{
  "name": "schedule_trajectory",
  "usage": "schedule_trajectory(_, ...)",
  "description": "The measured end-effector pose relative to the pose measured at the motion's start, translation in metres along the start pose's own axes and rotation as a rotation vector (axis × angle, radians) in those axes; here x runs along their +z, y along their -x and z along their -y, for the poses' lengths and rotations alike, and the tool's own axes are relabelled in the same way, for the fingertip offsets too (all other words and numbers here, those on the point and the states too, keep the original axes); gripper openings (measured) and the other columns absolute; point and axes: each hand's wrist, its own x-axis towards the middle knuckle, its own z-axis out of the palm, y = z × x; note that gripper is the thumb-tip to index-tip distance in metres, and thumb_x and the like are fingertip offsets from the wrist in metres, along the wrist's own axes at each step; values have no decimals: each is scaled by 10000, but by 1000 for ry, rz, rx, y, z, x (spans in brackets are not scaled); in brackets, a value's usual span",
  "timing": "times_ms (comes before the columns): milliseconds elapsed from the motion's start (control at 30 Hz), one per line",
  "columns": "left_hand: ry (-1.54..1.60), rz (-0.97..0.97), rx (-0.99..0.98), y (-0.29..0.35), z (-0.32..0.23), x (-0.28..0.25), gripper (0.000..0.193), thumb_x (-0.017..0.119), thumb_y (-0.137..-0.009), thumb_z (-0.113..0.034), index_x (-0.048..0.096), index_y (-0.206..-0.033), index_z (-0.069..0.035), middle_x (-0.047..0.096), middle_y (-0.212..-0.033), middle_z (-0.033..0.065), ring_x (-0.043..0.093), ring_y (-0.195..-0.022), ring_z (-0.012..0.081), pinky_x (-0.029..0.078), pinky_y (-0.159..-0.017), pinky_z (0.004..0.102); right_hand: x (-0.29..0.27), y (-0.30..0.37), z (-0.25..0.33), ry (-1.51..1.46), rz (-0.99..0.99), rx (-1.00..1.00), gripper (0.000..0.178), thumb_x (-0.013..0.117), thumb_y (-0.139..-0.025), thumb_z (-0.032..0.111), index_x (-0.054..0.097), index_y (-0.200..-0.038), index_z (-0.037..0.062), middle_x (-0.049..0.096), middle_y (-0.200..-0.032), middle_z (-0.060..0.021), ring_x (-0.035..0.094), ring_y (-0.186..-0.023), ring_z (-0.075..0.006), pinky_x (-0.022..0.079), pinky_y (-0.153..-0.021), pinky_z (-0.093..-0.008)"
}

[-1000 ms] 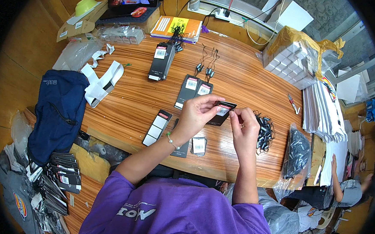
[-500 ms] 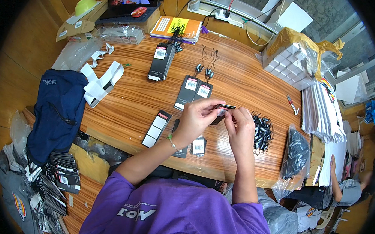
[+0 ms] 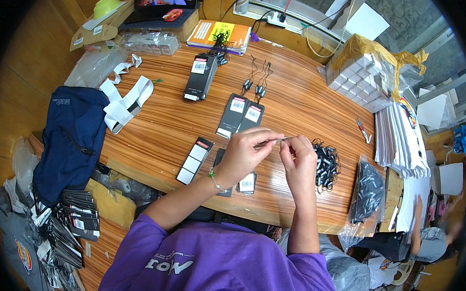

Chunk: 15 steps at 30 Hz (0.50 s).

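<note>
Both of my hands are raised over the middle of the table. My left hand (image 3: 247, 153) pinches a hang tag (image 3: 280, 139), which is turned nearly edge-on, so little of it shows. Fingers of my right hand (image 3: 299, 156) are closed at its other end. Beyond my hands lie two black hang tags (image 3: 231, 115) with white stickers and corded toggles (image 3: 260, 90). Below my left hand are a dark card with white labels (image 3: 194, 161) and a small stack of stickered cards (image 3: 247, 184). A pile of black corded toggles (image 3: 326, 166) lies right of my right hand.
A stack of black tags (image 3: 198, 79) stands at the back, by orange notebooks (image 3: 234, 36). At right are red-handled snips (image 3: 363, 130), white boxes (image 3: 361, 73), a paper stack (image 3: 400, 140) and a bagged black bundle (image 3: 367, 193). A blue bag (image 3: 71, 135) hangs left. Another person (image 3: 431, 240) is far right.
The hang tag between my fingers has tilted from showing its dark face to nearly edge-on. My hands stay in almost the same place. The other person at right has shifted their arms.
</note>
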Motion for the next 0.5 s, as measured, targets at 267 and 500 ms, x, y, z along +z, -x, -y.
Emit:
schedule_trajectory(267, -47, 24, 35, 1, 3, 1, 225, 585, -779, 52, 657, -986, -1, 647, -907, 115, 623, -780, 155, 503, -650, 238, 2, 1, -5, 93, -12, -64, 64, 602, -731, 4, 546, -727, -27, 505, -707, -150, 499, -703, -313, 410, -630, -388)
schedule_trajectory(500, -80, 55, 9, 2, 4, 2, 239, 587, -783, 40, 647, -1011, -2, 631, -878, 105, 614, -731, 152, 511, -632, 236, 4, -1, -6, 239, 2, -176, 60, 611, -725, 4, 553, -735, -7, 497, -726, -134, 490, -728, -304, 412, -655, -388)
